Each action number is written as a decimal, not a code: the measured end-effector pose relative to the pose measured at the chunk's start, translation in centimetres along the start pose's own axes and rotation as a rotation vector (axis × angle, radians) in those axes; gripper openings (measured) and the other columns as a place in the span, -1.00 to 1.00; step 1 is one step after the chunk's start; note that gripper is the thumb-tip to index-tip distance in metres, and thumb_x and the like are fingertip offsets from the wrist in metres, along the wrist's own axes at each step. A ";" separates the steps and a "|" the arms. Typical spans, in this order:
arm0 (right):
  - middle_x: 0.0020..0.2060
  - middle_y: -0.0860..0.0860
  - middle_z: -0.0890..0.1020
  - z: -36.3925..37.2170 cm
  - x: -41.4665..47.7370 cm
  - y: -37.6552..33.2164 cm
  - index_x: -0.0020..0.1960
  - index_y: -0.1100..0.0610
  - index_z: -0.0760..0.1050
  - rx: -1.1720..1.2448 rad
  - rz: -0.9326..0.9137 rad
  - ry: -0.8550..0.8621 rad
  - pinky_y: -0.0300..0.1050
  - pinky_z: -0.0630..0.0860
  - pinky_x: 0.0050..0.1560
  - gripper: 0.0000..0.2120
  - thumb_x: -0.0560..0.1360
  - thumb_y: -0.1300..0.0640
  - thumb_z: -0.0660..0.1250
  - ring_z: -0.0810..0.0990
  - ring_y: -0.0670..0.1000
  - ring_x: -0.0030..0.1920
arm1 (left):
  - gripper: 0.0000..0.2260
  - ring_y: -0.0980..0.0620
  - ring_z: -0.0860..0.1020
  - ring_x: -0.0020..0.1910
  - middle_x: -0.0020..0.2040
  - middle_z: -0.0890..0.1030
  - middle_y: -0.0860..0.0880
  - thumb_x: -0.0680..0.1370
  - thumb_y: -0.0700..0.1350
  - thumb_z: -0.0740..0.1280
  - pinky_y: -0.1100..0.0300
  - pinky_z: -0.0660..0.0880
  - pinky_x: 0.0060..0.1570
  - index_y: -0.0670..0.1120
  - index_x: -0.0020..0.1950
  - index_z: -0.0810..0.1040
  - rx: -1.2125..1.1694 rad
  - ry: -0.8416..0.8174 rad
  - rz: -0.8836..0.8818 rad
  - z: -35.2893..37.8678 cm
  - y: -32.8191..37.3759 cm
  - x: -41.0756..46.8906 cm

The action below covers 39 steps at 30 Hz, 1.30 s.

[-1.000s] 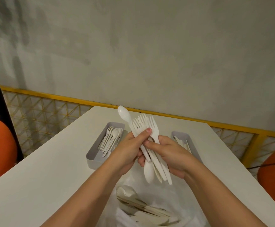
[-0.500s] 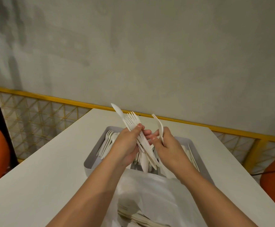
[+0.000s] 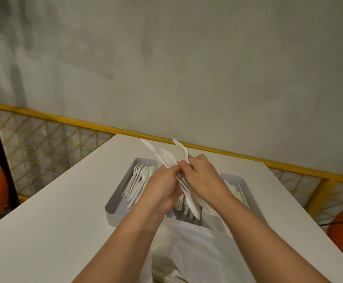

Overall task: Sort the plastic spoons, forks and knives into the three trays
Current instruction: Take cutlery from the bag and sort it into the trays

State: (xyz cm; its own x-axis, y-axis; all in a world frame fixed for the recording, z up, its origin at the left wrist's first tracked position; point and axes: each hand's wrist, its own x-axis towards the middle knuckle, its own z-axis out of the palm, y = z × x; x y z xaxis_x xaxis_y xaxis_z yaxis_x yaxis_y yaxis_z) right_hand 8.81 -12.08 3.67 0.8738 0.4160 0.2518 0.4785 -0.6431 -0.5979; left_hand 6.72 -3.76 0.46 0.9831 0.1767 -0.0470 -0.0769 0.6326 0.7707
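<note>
On the white table point(image 3: 44, 231), the left grey tray point(image 3: 113, 209) already holds smooth white plastic spoons point(image 3: 140, 182). The left hand point(image 3: 162, 186) clasps a mixed bundle point(image 3: 166, 158) above the trays; the right hand point(image 3: 203, 176) pinches one slim fork point(image 3: 182, 149). The translucent bag point(image 3: 195, 252) still contains unsorted cutlery. The right tray point(image 3: 246, 186) is partly filled.

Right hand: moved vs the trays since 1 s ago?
Yes. The right hand has gone forward, from the trays' near side to over the middle tray, pulling one fork out of the left hand's bundle.
</note>
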 end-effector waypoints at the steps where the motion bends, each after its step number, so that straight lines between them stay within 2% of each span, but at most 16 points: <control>1: 0.08 0.10 0.36 0.2 0.1 -0.1 0.19 0.23 0.44 0.022 0.021 -0.002 -0.23 0.29 -0.06 -0.62 0.65 0.03 -0.04 0.39 0.00 -0.03 | -0.81 0.03 0.60 -0.22 -0.17 0.58 -0.18 0.61 -0.28 0.11 0.29 0.57 -0.33 -0.29 0.02 0.51 -0.007 -0.008 -0.001 0.1 0.0 -0.1; 2: 0.10 0.11 0.37 0.4 0.3 -0.1 0.19 0.23 0.44 0.049 0.042 0.002 -0.23 0.26 0.00 -0.60 0.65 0.02 -0.06 0.39 0.00 -0.01 | -0.81 0.05 0.61 -0.23 -0.18 0.58 -0.17 0.62 -0.26 0.11 0.31 0.57 -0.35 -0.28 0.02 0.51 -0.018 -0.018 -0.002 0.2 0.0 -0.1; 5: 0.16 0.16 0.43 0.9 0.7 -0.1 0.24 0.22 0.41 0.069 0.043 0.060 -0.19 0.28 -0.01 -0.64 0.65 0.07 -0.05 0.44 0.05 0.02 | -0.81 0.11 0.64 -0.29 -0.17 0.58 -0.15 0.62 -0.25 0.11 0.33 0.56 -0.35 -0.26 0.00 0.51 -0.077 -0.034 0.004 0.2 -0.1 -0.1; 7: 0.17 0.17 0.49 1.1 0.7 0.0 0.31 0.16 0.32 0.118 0.015 0.120 -0.22 0.34 -0.12 -0.70 0.64 0.10 0.00 0.47 0.04 0.04 | -0.80 0.08 0.66 -0.26 -0.12 0.61 -0.17 0.62 -0.24 0.12 0.29 0.59 -0.33 -0.28 0.08 0.51 -0.129 -0.039 -0.011 0.2 0.0 -0.2; 9: 0.12 0.14 0.53 1.4 0.6 0.1 0.24 0.10 0.30 0.177 -0.015 0.156 -0.31 0.35 -0.23 -0.78 0.64 0.10 0.02 0.50 0.02 0.02 | -0.77 0.03 0.65 -0.17 -0.06 0.62 -0.18 0.63 -0.21 0.13 0.25 0.60 -0.27 -0.30 0.15 0.49 -0.151 -0.049 -0.030 0.2 0.2 -0.3; 12: 0.05 0.09 0.54 1.5 0.4 0.4 0.07 0.07 0.34 0.142 -0.053 0.164 -0.26 0.39 -0.15 -0.90 0.62 0.13 0.06 0.52 0.03 0.03 | -0.79 0.05 0.62 -0.20 -0.11 0.61 -0.16 0.63 -0.20 0.13 0.29 0.58 -0.31 -0.28 0.09 0.50 -0.178 -0.038 -0.052 0.4 0.5 -0.6; 14: 0.01 0.04 0.50 1.4 0.1 0.6 0.07 0.12 0.41 0.066 -0.081 0.148 -0.37 0.34 -0.21 -0.85 0.62 0.16 0.08 0.47 -0.02 -0.03 | -0.77 0.03 0.60 -0.19 -0.14 0.59 -0.16 0.64 -0.18 0.10 0.31 0.58 -0.36 -0.28 0.03 0.50 -0.228 -0.023 -0.067 0.3 0.7 -0.6; 16: 0.00 -0.01 0.44 1.2 -0.3 0.7 0.13 0.13 0.44 -0.014 -0.121 0.102 -0.44 0.30 -0.23 -0.80 0.62 0.15 0.08 0.42 -0.08 -0.06 | -0.76 -0.02 0.59 -0.18 -0.14 0.58 -0.19 0.65 -0.14 0.09 0.27 0.60 -0.39 -0.27 0.07 0.47 -0.253 0.013 -0.073 0.0 0.9 -0.5; 19: 0.08 -0.02 0.42 0.8 -1.1 0.8 0.26 0.04 0.42 -0.092 -0.166 0.037 -0.34 0.34 -0.04 -0.74 0.61 0.06 0.11 0.41 -0.11 -0.02 | -0.72 -0.09 0.61 -0.13 -0.05 0.59 -0.23 0.64 -0.07 0.10 0.16 0.62 -0.39 -0.26 0.19 0.40 -0.235 0.043 -0.088 -0.1 1.1 -0.5; 24: 0.21 -0.01 0.50 0.3 -1.8 1.0 0.36 -0.03 0.34 -0.044 -0.135 -0.013 -0.28 0.36 0.03 -0.68 0.61 0.04 0.12 0.48 -0.07 0.10 | -0.68 -0.09 0.62 -0.13 -0.06 0.61 -0.22 0.64 -0.01 0.09 0.15 0.63 -0.32 -0.26 0.10 0.45 -0.177 0.012 -0.136 0.1 1.0 -0.6; 26: 0.22 0.02 0.53 0.3 -1.9 1.1 0.37 0.02 0.31 -0.066 -0.107 -0.042 -0.22 0.43 0.07 -0.68 0.63 0.06 0.08 0.52 -0.01 0.15 | -0.70 -0.05 0.63 -0.21 -0.09 0.62 -0.22 0.64 -0.06 0.11 0.19 0.61 -0.39 -0.28 0.12 0.47 -0.160 -0.004 -0.155 0.1 0.8 -0.5; 28: 0.19 0.06 0.54 0.3 -1.9 1.2 0.36 0.07 0.30 -0.142 -0.091 -0.046 -0.15 0.46 0.08 -0.69 0.64 0.09 0.04 0.54 0.03 0.12 | -0.74 0.00 0.64 -0.32 -0.16 0.62 -0.20 0.64 -0.15 0.12 0.25 0.56 -0.44 -0.30 0.15 0.47 -0.166 -0.020 -0.170 0.2 0.6 -0.6; 31: 0.15 0.08 0.54 0.2 -1.8 1.4 0.33 0.08 0.31 -0.173 -0.071 -0.042 -0.10 0.47 0.06 -0.71 0.64 0.09 0.02 0.55 0.05 0.09 | -0.80 0.04 0.63 -0.45 -0.31 0.63 -0.16 0.63 -0.24 0.11 0.28 0.53 -0.49 -0.30 0.07 0.49 -0.179 -0.015 -0.173 0.4 0.4 -0.7; 34: 0.15 0.07 0.54 0.3 -1.8 1.7 0.30 0.08 0.32 -0.152 -0.071 -0.005 -0.12 0.47 0.03 -0.74 0.64 0.08 0.04 0.54 0.05 0.08 | -0.81 0.09 0.57 -0.53 -0.25 0.60 -0.17 0.61 -0.31 0.10 0.33 0.48 -0.53 -0.29 0.12 0.46 -0.184 0.018 -0.137 0.6 0.4 -0.7; 36: 0.17 0.06 0.53 0.5 -1.8 1.9 0.32 0.08 0.30 -0.129 -0.074 0.022 -0.13 0.46 0.01 -0.72 0.64 0.08 0.05 0.53 0.06 0.10 | -0.76 0.06 0.57 -0.46 -0.13 0.57 -0.19 0.60 -0.34 0.10 0.32 0.49 -0.52 -0.31 0.24 0.42 -0.177 0.053 -0.120 0.5 0.4 -0.6; 39: 0.20 0.06 0.52 0.5 -1.9 2.1 0.36 0.10 0.28 -0.083 -0.067 0.056 -0.21 0.35 -0.06 -0.69 0.64 0.10 0.05 0.50 0.03 0.07 | -0.69 -0.03 0.58 -0.22 0.01 0.58 -0.22 0.59 -0.35 0.11 0.23 0.53 -0.44 -0.32 0.33 0.39 -0.150 0.070 -0.117 0.3 0.4 -0.5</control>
State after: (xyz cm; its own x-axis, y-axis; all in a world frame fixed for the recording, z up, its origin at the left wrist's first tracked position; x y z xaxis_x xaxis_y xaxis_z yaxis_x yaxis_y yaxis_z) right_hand 8.13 -13.89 1.61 0.8420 0.4246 0.3328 0.5395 -0.6671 -0.5137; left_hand 6.30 -3.84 0.98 0.9733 0.1444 -0.1785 0.0078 0.7562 0.6543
